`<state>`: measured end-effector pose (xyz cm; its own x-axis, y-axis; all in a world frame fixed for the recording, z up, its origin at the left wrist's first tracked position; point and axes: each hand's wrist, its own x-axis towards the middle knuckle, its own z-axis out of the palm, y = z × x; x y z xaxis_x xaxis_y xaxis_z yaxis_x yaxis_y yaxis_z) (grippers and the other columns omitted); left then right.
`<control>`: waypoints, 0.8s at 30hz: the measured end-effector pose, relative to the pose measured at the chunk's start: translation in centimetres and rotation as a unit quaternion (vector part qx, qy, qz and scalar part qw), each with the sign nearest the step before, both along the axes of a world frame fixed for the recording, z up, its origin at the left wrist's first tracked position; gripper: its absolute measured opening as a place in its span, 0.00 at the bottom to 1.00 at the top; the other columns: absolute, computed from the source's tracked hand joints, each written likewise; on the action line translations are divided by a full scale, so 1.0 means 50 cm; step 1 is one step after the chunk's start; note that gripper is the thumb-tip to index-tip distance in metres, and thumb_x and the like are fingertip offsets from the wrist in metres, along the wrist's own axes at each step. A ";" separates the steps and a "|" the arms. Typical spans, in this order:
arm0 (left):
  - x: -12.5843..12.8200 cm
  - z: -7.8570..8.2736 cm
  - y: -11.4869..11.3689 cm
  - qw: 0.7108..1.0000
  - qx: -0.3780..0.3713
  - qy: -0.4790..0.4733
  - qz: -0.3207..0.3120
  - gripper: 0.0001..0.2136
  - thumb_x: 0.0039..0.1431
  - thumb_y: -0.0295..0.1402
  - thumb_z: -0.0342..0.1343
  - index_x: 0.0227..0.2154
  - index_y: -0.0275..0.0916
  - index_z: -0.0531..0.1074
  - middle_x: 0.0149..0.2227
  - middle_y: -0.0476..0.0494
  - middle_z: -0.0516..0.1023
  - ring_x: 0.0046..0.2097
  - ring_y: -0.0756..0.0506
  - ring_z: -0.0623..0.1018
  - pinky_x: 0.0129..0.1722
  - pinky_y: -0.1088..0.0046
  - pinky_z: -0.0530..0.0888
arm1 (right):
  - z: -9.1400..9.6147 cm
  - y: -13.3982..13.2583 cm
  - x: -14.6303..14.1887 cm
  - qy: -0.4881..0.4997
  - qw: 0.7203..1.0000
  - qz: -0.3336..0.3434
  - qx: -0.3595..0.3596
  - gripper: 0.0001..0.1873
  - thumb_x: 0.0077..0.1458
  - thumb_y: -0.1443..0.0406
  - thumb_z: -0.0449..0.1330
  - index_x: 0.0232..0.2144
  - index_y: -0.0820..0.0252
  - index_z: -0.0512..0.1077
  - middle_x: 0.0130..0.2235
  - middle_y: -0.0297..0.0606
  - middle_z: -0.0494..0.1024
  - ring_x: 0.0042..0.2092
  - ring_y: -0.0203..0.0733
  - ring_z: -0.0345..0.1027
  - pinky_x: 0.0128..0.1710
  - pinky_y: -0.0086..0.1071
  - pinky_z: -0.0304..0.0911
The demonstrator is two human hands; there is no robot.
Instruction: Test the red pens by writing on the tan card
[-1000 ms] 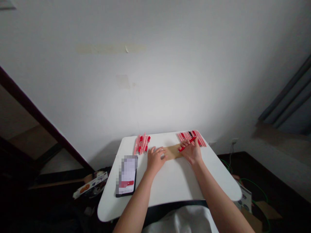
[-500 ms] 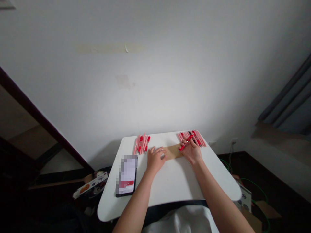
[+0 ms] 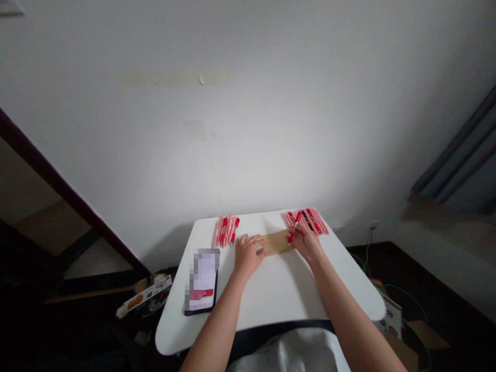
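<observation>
My right hand (image 3: 307, 242) grips a red pen (image 3: 294, 226) near its tip, the pen standing steeply with its point on the right end of a brown paper strip (image 3: 276, 241). My left hand (image 3: 248, 253) lies flat on the strip's left end, fingers spread. A row of several pink and red pens (image 3: 309, 220) lies just beyond my right hand. A second bunch of pink and red pens (image 3: 227, 229) lies at the table's far left.
The small white table (image 3: 271, 294) has rounded corners and stands against a white wall. A phone (image 3: 202, 280) lies near its left edge. A box (image 3: 144, 294) lies on the dark floor to the left; green cable and cardboard lie on the right.
My right hand has swung the red pen from lying low and slanted up to a steep angle, its tip now on the paper. My left hand has stayed put.
</observation>
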<state>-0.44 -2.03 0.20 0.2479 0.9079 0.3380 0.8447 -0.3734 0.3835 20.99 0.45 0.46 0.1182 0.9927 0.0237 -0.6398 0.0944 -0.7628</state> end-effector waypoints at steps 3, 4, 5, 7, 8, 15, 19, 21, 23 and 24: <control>-0.001 0.000 0.000 1.000 -0.004 -0.001 -0.001 0.12 0.55 0.39 0.57 0.43 0.52 0.76 0.54 0.52 0.75 0.58 0.39 0.66 0.59 0.52 0.58 | -0.002 0.006 0.008 -0.020 1.000 -0.014 0.016 0.09 0.45 0.63 0.64 0.31 0.56 0.70 0.23 0.30 0.68 0.25 0.35 0.63 0.24 0.31 0.66; -0.001 -0.001 0.001 1.000 -0.004 -0.002 -0.002 0.13 0.55 0.39 0.56 0.44 0.52 0.76 0.54 0.51 0.75 0.58 0.39 0.66 0.59 0.52 0.58 | -0.002 0.007 0.010 -0.028 0.999 -0.022 0.017 0.09 0.44 0.63 0.65 0.29 0.57 0.70 0.23 0.30 0.68 0.25 0.35 0.63 0.24 0.31 0.66; -0.001 -0.001 0.001 1.000 -0.004 -0.002 -0.003 0.13 0.55 0.39 0.56 0.44 0.52 0.76 0.54 0.52 0.75 0.58 0.39 0.66 0.59 0.52 0.58 | -0.001 0.007 0.013 -0.039 0.999 -0.033 0.014 0.10 0.42 0.63 0.66 0.29 0.57 0.70 0.24 0.30 0.69 0.25 0.34 0.64 0.25 0.30 0.66; -0.001 -0.001 0.001 1.000 -0.001 -0.003 -0.005 0.13 0.56 0.38 0.56 0.44 0.52 0.75 0.54 0.52 0.75 0.58 0.39 0.66 0.59 0.52 0.58 | 0.000 0.005 0.018 -0.058 0.997 -0.056 0.000 0.14 0.39 0.63 0.68 0.32 0.57 0.73 0.28 0.32 0.74 0.28 0.35 0.66 0.27 0.30 0.67; -0.001 -0.001 0.001 1.000 0.001 -0.004 -0.005 0.13 0.56 0.38 0.56 0.44 0.52 0.75 0.54 0.53 0.74 0.58 0.39 0.66 0.59 0.52 0.58 | 0.001 0.004 0.021 -0.074 0.995 -0.069 -0.006 0.16 0.39 0.63 0.69 0.34 0.58 0.74 0.31 0.33 0.76 0.29 0.36 0.68 0.28 0.31 0.67; 0.000 0.004 -0.003 1.000 -0.003 -0.001 0.003 0.12 0.55 0.39 0.56 0.44 0.53 0.75 0.54 0.53 0.75 0.58 0.39 0.65 0.59 0.52 0.58 | -0.001 0.010 0.052 -0.358 0.909 -0.213 0.010 0.27 0.41 0.54 0.67 0.42 0.62 0.76 0.35 0.40 0.78 0.34 0.42 0.70 0.35 0.36 0.65; -0.001 0.004 -0.003 1.000 -0.001 0.000 0.001 0.12 0.56 0.39 0.56 0.44 0.52 0.76 0.54 0.53 0.75 0.58 0.39 0.65 0.59 0.52 0.58 | -0.005 0.020 0.074 -0.477 0.837 -0.267 0.034 0.23 0.47 0.53 0.62 0.42 0.61 0.77 0.34 0.43 0.78 0.34 0.43 0.69 0.36 0.36 0.64; -0.001 0.004 -0.003 1.000 0.001 0.001 -0.001 0.12 0.56 0.38 0.56 0.44 0.52 0.76 0.54 0.52 0.75 0.58 0.39 0.65 0.59 0.52 0.58 | -0.007 0.023 0.082 -0.520 0.807 -0.278 0.031 0.22 0.49 0.53 0.59 0.41 0.62 0.77 0.35 0.44 0.78 0.34 0.43 0.69 0.37 0.36 0.64; -0.001 0.004 -0.004 1.000 0.004 0.002 -0.002 0.12 0.56 0.38 0.56 0.44 0.51 0.76 0.54 0.51 0.75 0.58 0.39 0.65 0.59 0.52 0.58 | -0.009 0.025 0.089 -0.560 0.776 -0.289 0.022 0.21 0.51 0.54 0.57 0.40 0.62 0.77 0.36 0.44 0.78 0.34 0.43 0.69 0.38 0.36 0.63; -0.001 0.004 -0.004 1.000 0.005 0.003 -0.001 0.12 0.56 0.38 0.56 0.44 0.51 0.76 0.53 0.51 0.75 0.58 0.39 0.65 0.59 0.52 0.58 | -0.010 0.026 0.091 -0.582 0.758 -0.294 0.019 0.20 0.51 0.55 0.56 0.39 0.62 0.77 0.36 0.44 0.78 0.35 0.43 0.69 0.38 0.35 0.63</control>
